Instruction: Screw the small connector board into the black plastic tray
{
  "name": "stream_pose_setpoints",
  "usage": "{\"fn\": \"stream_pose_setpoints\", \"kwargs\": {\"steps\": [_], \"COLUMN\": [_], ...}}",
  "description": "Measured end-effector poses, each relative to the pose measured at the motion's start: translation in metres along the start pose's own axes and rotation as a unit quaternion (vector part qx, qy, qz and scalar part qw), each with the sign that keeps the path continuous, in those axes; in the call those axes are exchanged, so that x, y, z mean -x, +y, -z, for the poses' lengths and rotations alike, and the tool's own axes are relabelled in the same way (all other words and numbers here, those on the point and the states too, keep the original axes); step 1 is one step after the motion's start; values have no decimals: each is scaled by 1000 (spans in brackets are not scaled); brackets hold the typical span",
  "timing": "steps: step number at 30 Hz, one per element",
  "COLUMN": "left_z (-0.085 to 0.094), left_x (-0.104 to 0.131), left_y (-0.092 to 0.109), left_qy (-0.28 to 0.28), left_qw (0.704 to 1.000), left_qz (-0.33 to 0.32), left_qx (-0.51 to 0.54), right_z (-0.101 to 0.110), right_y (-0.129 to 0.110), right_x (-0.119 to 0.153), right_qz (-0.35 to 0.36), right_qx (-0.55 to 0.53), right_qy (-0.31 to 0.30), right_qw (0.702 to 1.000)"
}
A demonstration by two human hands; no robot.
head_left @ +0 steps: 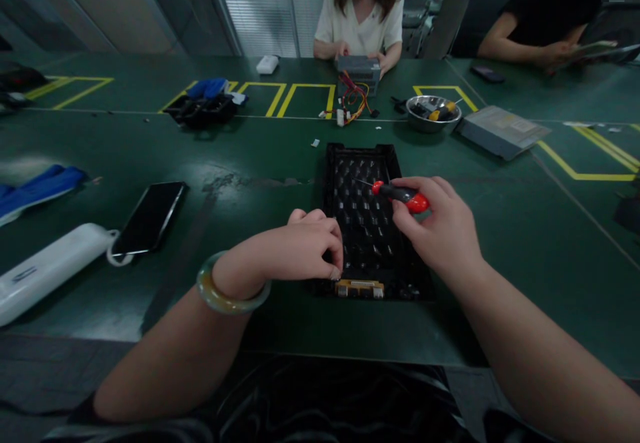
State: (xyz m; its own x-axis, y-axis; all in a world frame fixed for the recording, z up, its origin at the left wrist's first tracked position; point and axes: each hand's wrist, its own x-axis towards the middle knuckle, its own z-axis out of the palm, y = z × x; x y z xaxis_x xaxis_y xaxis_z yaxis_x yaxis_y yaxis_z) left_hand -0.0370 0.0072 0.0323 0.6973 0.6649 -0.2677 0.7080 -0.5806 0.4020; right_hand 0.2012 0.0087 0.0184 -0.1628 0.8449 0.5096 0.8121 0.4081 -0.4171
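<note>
A black panel (363, 213) with rows of small slots lies flat on the green table in front of me. At its near end sits a small orange-brown circuit board (360, 288) with metal connectors. My left hand (320, 243) is over the panel's near left edge, its fingers pinched together close to the board; whatever they hold, if anything, is hidden. In my right hand (433, 220), above the panel's right side, is a red and black screwdriver (400, 194), its thin shaft pointing left over the slots.
On the left lie a phone (153, 216), a white device (55, 266) and a blue glove (43, 186). Farther off are black parts (203, 106), a metal bowl (433, 122) of tools, a grey plate (503, 131) and a power supply (359, 73) held by a person.
</note>
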Motion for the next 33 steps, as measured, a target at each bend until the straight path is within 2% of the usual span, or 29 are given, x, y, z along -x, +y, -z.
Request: {"fn": "stream_pose_setpoints", "kwargs": {"steps": [5, 10, 12, 16, 20, 23, 26, 30, 33], "left_z": [3, 8, 9, 9, 10, 10, 8, 3, 0], "left_x": [1, 1, 0, -3, -6, -9, -13, -19, -22], "left_y": [-5, -9, -12, -21, -33, -39, -44, -48, -49], "left_qy": [0, -14, -20, -22, -7, 57, 135, 167, 179], "left_qw": [999, 996, 996, 994, 987, 980, 972, 962, 962], "left_qz": [-38, -82, -81, -102, -127, -97, -62, -62, -64], "left_qx": [5, -6, 1, 33, 98, 162, 183, 206, 197], "right_z": [11, 10, 8, 3, 0, 1, 1, -1, -2], "right_y": [0, 2, 1, -5, -8, -7, -4, -1, 0], "right_x": [2, 0, -2, -2, 0, 2, 5, 9, 10], "right_qz": [17, 59, 69, 73, 69, 71, 63, 24, 7], "right_qx": [-95, -150, -180, -283, -321, -333, -340, -286, -278], "right_qy": [161, 334, 363, 328, 264, 225, 149, 72, 49], "right_qw": [982, 929, 912, 898, 907, 913, 926, 955, 959]}}
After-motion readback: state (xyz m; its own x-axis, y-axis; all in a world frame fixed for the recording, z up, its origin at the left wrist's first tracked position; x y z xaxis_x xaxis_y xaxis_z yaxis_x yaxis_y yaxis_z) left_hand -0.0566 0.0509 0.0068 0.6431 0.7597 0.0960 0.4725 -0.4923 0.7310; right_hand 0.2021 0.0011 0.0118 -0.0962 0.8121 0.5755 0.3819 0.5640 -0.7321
